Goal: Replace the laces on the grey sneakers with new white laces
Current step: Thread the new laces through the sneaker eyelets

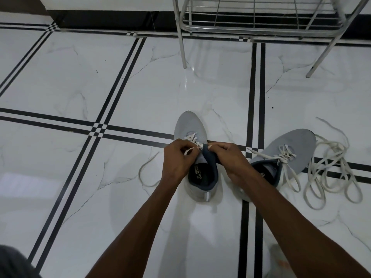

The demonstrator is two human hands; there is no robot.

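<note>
A grey sneaker stands on the floor in the middle, toe pointing away, with a white lace threaded through its lower eyelets. My left hand pinches the lace at the shoe's left side; one end loops onto the floor at the left. My right hand grips the dark tongue and collar edge on the right side. A second grey sneaker lies to the right with a white lace laced and tied. A loose heap of white laces lies beside it.
The white marble tile floor has black stripe lines. A metal rack on thin legs stands at the back, just beyond the shoes. A dark skirting runs along the wall behind.
</note>
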